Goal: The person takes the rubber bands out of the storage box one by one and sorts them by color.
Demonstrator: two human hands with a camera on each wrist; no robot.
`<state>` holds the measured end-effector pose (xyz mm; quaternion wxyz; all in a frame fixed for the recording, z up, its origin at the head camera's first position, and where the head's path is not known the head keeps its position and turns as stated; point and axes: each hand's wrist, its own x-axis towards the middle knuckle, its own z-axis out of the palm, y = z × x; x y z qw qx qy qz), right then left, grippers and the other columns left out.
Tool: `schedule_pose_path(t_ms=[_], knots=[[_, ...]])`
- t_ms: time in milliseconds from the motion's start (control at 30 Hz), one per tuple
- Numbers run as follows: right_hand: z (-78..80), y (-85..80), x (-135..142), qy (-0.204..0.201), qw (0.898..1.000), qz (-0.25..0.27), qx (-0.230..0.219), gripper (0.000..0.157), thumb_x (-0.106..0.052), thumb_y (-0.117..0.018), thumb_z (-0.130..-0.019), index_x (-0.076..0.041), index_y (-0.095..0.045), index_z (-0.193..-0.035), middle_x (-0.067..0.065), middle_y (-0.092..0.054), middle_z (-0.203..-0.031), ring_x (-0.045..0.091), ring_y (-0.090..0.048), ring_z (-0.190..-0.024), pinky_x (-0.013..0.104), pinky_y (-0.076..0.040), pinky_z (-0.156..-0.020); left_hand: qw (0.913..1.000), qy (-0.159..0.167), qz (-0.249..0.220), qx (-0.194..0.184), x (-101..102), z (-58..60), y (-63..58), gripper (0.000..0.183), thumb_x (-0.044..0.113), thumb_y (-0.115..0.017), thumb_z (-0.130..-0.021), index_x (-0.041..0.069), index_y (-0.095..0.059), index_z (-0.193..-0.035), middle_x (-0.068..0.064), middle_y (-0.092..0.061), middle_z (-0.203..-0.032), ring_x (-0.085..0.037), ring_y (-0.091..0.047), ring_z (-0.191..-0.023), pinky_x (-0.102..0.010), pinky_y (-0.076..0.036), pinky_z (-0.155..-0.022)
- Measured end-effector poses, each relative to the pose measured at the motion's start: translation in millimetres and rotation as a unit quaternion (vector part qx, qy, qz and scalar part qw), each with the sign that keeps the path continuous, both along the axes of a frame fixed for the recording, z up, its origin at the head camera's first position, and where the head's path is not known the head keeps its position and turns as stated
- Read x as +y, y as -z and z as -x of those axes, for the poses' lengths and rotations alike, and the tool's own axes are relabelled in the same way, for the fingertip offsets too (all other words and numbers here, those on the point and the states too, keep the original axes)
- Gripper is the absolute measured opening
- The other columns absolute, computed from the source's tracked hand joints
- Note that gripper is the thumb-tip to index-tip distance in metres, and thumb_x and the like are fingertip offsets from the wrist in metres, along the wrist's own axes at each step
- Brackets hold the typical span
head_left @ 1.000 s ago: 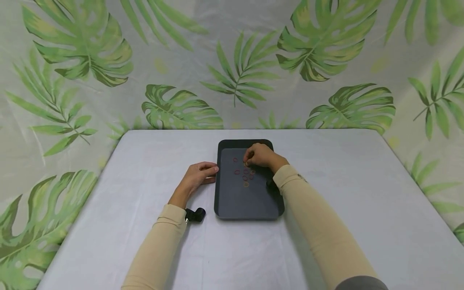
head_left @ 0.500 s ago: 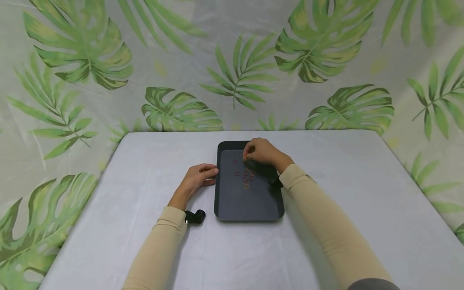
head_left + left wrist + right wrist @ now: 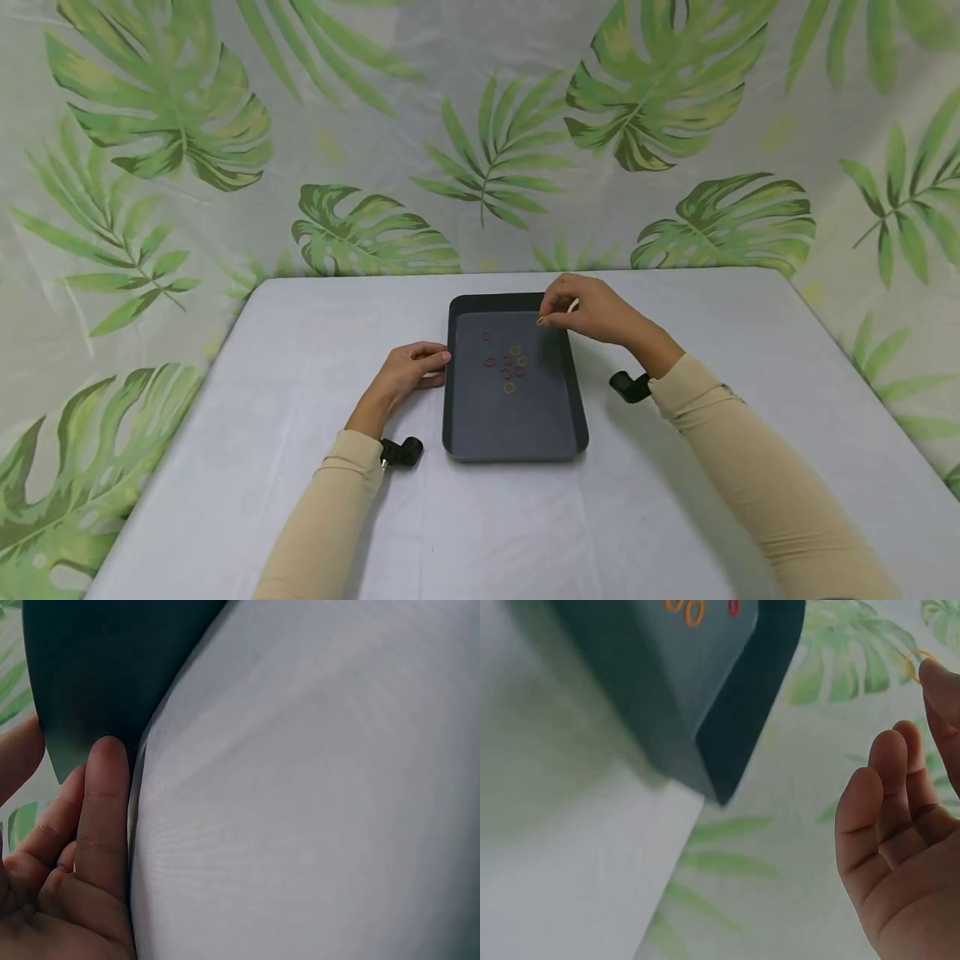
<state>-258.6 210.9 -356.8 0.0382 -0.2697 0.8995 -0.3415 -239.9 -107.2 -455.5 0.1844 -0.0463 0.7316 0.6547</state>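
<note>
My right hand [image 3: 596, 310] pinches a small yellow-orange rubber band [image 3: 541, 320] between thumb and fingertips, above the far right corner of a dark grey tray [image 3: 517, 425]. In the right wrist view the same orange rubber band [image 3: 920, 666] stands out past the thumb tip, the other fingers bent loosely. Several red and yellow rubber bands lie on the tray, among them a yellow rubber band [image 3: 510, 388] and a red rubber band [image 3: 486, 336]. At the tray's left side rests my left hand [image 3: 411, 368]; its fairly straight fingers [image 3: 105, 795] touch the outer wall.
The tray stands on a table with a white cloth [image 3: 330, 317]. A leaf-patterned curtain [image 3: 495, 125] hangs behind the table. Black wrist cameras [image 3: 402, 452] project from both cuffs.
My right hand has lifted a yellow rubber band off the tray and carried it right, toward the far right corner. The left hand stays at the tray's left edge.
</note>
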Motion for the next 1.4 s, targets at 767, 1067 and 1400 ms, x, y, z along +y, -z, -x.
schedule_pose_path(t_ms=[767,1067,1400], knots=[[13.9,8.4,74,0.124,0.988,-0.049,-0.072,0.017,-0.022,-0.069,-0.094,-0.011,-0.071,-0.107,0.012,-0.062,-0.117,0.024,-0.062,-0.092,0.031,-0.05,-0.073,0.9999,0.004,-0.01,-0.007,0,1.9,-0.3,0.041,0.016,-0.067,-0.096,0.0,-0.06,-0.133,-0.012,-0.061,-0.126,-0.008,-0.068,-0.092,-0.027,-0.063,-0.086],[26.0,31.6,74,0.128,0.987,-0.031,-0.093,0.017,-0.024,-0.071,-0.092,-0.011,-0.074,-0.103,0.015,-0.064,-0.119,0.028,-0.063,-0.094,0.031,-0.051,-0.073,0.9991,0.018,-0.034,0.02,-4,-2.4,-4.0,0.043,0.02,-0.072,-0.092,-0.001,-0.063,-0.128,-0.008,-0.064,-0.117,-0.008,-0.068,-0.091,-0.026,-0.063,-0.083],[36.0,64.0,72,0.178,0.966,-0.033,-0.183,0.02,-0.02,-0.065,-0.095,-0.007,-0.072,-0.108,0.014,-0.067,-0.114,0.023,-0.058,-0.095,0.026,-0.047,-0.073,0.9999,0.013,-0.005,0.0,-1,0.7,-0.1,0.041,0.017,-0.066,-0.096,0.0,-0.06,-0.133,-0.016,-0.06,-0.13,-0.008,-0.069,-0.089,-0.027,-0.063,-0.086]])
